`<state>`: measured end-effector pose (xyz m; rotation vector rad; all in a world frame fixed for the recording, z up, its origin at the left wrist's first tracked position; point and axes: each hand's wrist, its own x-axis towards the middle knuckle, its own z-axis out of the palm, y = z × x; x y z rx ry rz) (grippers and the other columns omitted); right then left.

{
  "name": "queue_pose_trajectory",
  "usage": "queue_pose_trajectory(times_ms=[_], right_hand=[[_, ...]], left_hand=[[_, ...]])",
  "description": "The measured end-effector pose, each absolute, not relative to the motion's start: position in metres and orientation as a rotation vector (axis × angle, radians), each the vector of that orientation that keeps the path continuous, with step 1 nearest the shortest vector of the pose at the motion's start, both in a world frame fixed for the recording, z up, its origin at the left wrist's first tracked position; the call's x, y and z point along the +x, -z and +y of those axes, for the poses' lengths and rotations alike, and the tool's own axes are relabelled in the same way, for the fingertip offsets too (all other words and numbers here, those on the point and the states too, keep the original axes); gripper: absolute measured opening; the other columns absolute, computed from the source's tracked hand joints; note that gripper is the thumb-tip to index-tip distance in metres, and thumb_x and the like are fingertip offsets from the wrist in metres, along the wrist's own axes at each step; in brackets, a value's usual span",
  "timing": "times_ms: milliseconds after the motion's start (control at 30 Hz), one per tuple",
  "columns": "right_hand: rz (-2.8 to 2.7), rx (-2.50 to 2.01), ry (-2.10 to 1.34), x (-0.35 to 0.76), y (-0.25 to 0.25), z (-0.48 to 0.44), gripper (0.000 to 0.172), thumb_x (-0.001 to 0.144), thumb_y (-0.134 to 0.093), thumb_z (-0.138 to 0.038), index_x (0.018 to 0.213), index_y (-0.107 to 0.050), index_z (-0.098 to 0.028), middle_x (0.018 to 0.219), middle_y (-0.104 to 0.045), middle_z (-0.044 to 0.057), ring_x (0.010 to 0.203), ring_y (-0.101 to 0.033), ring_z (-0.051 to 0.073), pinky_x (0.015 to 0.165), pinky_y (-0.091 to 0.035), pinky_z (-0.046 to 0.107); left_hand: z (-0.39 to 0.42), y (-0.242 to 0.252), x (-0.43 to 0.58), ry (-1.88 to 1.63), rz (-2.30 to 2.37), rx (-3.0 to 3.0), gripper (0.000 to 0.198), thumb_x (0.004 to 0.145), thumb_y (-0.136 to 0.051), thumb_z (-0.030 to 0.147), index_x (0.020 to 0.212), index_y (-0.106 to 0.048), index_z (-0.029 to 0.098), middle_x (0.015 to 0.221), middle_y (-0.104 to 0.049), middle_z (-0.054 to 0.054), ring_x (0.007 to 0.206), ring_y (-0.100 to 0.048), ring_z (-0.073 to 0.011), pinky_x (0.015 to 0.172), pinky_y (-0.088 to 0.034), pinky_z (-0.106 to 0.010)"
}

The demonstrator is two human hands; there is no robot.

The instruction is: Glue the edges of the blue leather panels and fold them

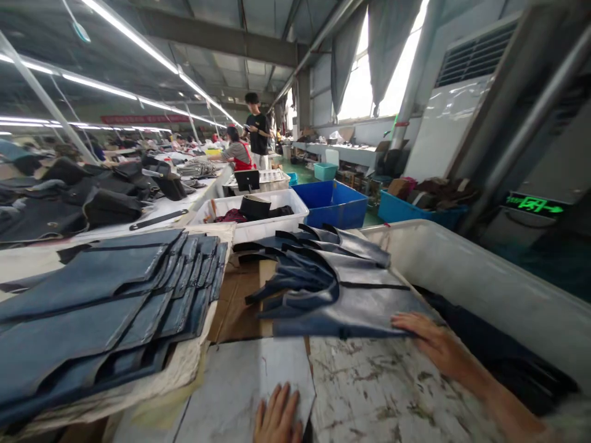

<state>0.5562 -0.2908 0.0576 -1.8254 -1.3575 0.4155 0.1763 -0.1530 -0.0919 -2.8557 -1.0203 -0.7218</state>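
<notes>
My left hand (277, 415) lies flat on a grey board (231, 375) at the near edge, fingers stretched out and nothing in them. Over to the right, my right hand (427, 332) rests its extended fingers on the near right corner of a pile of blue-grey leather-like pieces (369, 303). Those pieces overlap, and their far left ends curl up with dark edges. Beneath my right forearm is a worn, stained white board (378, 381). On the left, flat blue panels (96, 307) are stacked in staggered layers on a pale cloth (184, 363).
A large white bin (480, 264) holding dark material borders the work surface on the right. Ahead stand a white tub (272, 231) and a blue crate (330, 206). Dark bags (111, 197) crowd the table at left. Two people (257, 132) are farther back.
</notes>
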Motion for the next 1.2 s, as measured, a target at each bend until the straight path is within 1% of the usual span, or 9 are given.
queue_pose_trajectory(times_ms=[100,233,433,533,633,767,967,1067,1200], right_hand=[[-1.283,-1.937,-0.615,0.532,-0.016,-0.378,0.029,0.073,-0.055,-0.029,0.098,-0.069,-0.027,0.112,-0.062,0.006,0.112,-0.051,0.026,0.108,-0.021,0.050],[-1.238,-2.059,-0.601,0.499,0.021,-0.433,0.033,0.080,-0.046,-0.027,0.106,-0.065,-0.030,0.119,-0.057,0.005,0.118,-0.047,0.026,0.104,-0.027,0.052],[-1.320,-2.143,-0.691,0.493,-0.010,-0.426,0.040,0.076,-0.059,-0.041,0.115,-0.059,-0.035,0.128,-0.051,0.003,0.122,-0.041,0.027,0.107,-0.018,0.053],[-1.316,-2.229,-0.538,0.496,-0.016,-0.397,0.045,0.080,-0.053,-0.044,0.121,-0.055,-0.026,0.133,-0.045,0.007,0.124,-0.039,0.025,0.107,-0.025,0.046],[-1.374,-2.248,-0.311,0.494,-0.006,-0.360,0.048,0.084,-0.047,-0.039,0.128,-0.048,-0.019,0.138,-0.038,0.010,0.127,-0.034,0.022,0.107,-0.028,0.041],[-1.427,-2.236,-0.091,0.494,0.016,-0.320,0.048,0.085,-0.046,-0.034,0.131,-0.044,-0.020,0.139,-0.036,0.009,0.129,-0.031,0.022,0.105,-0.031,0.041],[-1.404,-2.299,0.063,0.497,0.044,-0.306,0.047,0.086,-0.044,-0.036,0.130,-0.044,-0.020,0.138,-0.037,0.010,0.128,-0.032,0.025,0.102,-0.036,0.044],[-1.427,-2.326,0.242,0.500,0.059,-0.306,0.046,0.086,-0.043,-0.038,0.129,-0.046,-0.021,0.136,-0.040,0.009,0.126,-0.036,0.027,0.097,-0.042,0.045],[-1.652,-2.286,0.558,0.514,0.081,-0.304,0.045,0.084,-0.046,-0.041,0.120,-0.056,-0.017,0.127,-0.050,0.012,0.113,-0.051,0.029,0.082,-0.053,0.038]], left_hand=[[-0.151,0.084,0.172,0.729,-0.935,-2.988,0.044,0.081,-0.045,0.016,0.122,-0.051,0.028,0.127,-0.052,-0.004,0.116,-0.049,-0.0206,0.100,-0.034,-0.041],[-0.147,0.060,0.172,0.739,-0.872,-3.297,0.039,0.083,-0.043,0.021,0.120,-0.054,0.028,0.123,-0.055,-0.004,0.112,-0.052,-0.0191,0.095,-0.043,-0.037],[-0.126,-0.006,0.196,0.965,-1.293,-3.560,0.035,0.078,-0.053,0.032,0.110,-0.062,0.022,0.116,-0.059,-0.008,0.113,-0.050,-0.0247,0.101,-0.036,-0.040],[-0.109,-0.034,0.227,0.966,-1.252,-3.638,0.033,0.073,-0.059,0.027,0.105,-0.064,0.021,0.111,-0.061,-0.010,0.109,-0.051,-0.0263,0.102,-0.034,-0.041],[-0.090,-0.048,0.274,0.768,-1.024,-3.614,0.032,0.073,-0.057,0.019,0.105,-0.063,0.018,0.111,-0.060,-0.011,0.108,-0.051,-0.0257,0.100,-0.035,-0.039],[-0.059,-0.060,0.339,0.391,-0.788,-3.345,0.032,0.079,-0.050,0.015,0.110,-0.058,0.015,0.115,-0.057,-0.011,0.109,-0.049,-0.0229,0.098,-0.038,-0.036],[-0.006,-0.086,0.417,0.304,-0.746,-3.192,0.037,0.082,-0.043,0.014,0.118,-0.050,0.016,0.121,-0.051,-0.009,0.111,-0.045,-0.0223,0.096,-0.037,-0.036],[0.011,-0.083,0.449,0.135,-0.716,-3.139,0.042,0.079,-0.046,0.010,0.119,-0.049,0.018,0.123,-0.050,-0.010,0.113,-0.044,-0.0250,0.091,-0.040,-0.040],[0.019,-0.062,0.486,-0.020,-0.679,-3.115,0.038,0.081,-0.045,0.013,0.119,-0.050,0.019,0.128,-0.047,-0.012,0.118,-0.041,-0.0262,0.092,-0.038,-0.043]])
